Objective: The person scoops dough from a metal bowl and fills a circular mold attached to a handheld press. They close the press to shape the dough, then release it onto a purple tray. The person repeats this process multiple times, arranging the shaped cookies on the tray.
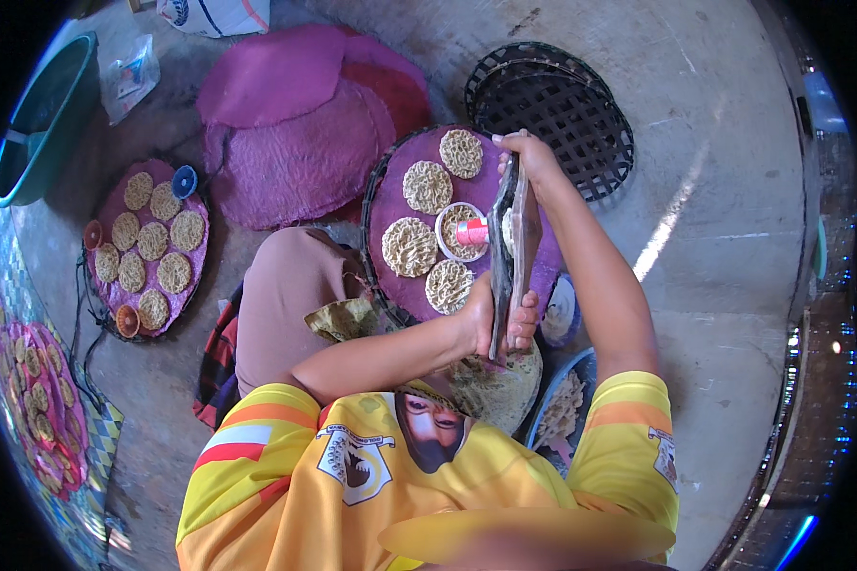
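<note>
Left hand [481,312] is closed around the near end of a wooden press [528,236]; right hand [533,159] grips its far end. Press is held over a purple-lined round tray [395,197], its red cylinder [472,231] above a white ring [439,231] encircling a noodle coil [457,249]

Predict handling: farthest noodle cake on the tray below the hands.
Noodle cake: probably easy to deform or break, being loosely looped strands; likely light, given its gaps; unlikely to roll, lying flat on the purple sheet.
</note>
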The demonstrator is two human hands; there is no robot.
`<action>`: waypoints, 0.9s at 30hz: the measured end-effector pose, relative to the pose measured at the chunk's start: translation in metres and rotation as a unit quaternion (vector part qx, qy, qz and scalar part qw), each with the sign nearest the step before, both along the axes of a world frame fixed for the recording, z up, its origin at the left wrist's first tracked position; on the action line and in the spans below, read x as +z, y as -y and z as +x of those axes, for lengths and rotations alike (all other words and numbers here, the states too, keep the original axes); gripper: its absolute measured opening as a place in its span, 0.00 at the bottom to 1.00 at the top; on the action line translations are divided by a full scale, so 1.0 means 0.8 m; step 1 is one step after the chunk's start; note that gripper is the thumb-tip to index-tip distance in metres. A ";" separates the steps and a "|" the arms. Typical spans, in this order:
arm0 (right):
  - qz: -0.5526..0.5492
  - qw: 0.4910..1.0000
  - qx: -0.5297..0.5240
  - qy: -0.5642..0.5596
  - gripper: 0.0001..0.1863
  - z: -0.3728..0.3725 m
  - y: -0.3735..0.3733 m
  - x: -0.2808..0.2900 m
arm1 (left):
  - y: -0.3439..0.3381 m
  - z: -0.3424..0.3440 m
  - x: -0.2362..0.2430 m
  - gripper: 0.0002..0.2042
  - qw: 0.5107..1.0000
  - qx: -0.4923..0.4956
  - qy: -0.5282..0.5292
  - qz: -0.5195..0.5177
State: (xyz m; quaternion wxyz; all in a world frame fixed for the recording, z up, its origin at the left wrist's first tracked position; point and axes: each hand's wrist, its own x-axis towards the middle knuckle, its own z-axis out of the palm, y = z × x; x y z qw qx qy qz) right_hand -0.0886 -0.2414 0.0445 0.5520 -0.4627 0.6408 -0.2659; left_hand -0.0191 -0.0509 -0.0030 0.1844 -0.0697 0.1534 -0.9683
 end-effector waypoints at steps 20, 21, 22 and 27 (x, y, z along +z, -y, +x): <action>-0.037 0.959 -0.023 0.279 0.24 -0.026 -0.124 -0.025 | -0.001 0.002 0.004 0.16 0.943 0.062 -0.303 -0.120; -0.050 0.963 -0.100 0.247 0.24 -0.027 -0.131 -0.048 | 0.002 0.004 0.004 0.15 0.934 0.065 -0.332 -0.112; 0.007 0.948 -0.185 0.259 0.24 -0.031 -0.126 -0.063 | 0.004 0.007 0.003 0.14 0.928 0.070 -0.349 -0.108; 0.008 0.976 -0.105 0.190 0.20 -0.033 -0.134 -0.090 | 0.021 0.046 -0.004 0.11 0.939 0.140 -0.269 -0.164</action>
